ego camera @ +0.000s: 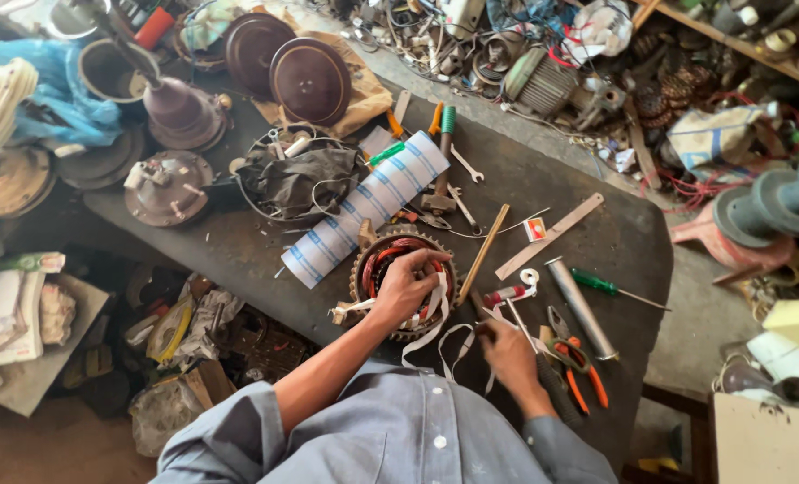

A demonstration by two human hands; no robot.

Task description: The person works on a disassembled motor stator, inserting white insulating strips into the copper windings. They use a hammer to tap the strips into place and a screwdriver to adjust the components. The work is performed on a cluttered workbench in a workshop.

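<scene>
Stator: there it sat, a round motor stator with a toothed metal rim and copper-red windings coiled inside, near the front middle of the dark surface.
Left hand: the left hand lay right on top of the stator, fingers curled down over the windings, pressing rather than clutching.
White tape: a flat white tape looped off the stator's near edge and trailed towards the person in the grey-blue shirt.
Right hand: the right hand was down by the front edge, closed around a strand of that tape, just right of the stator.
Paper roll: a roll of white sheet with blue lines lay slantwise, its lower end almost touching the stator's far rim.
Wooden stick: a slim wooden stick leaned diagonally just right of the stator.
Pliers: orange-handled pliers lay beside the right hand.
Metal tube: a grey metal tube lay just beyond the pliers.
Screwdriver: a green-handled screwdriver rested further right, well apart from the stator.
Hammer: a green-gripped hammer lay behind the roll.
</scene>
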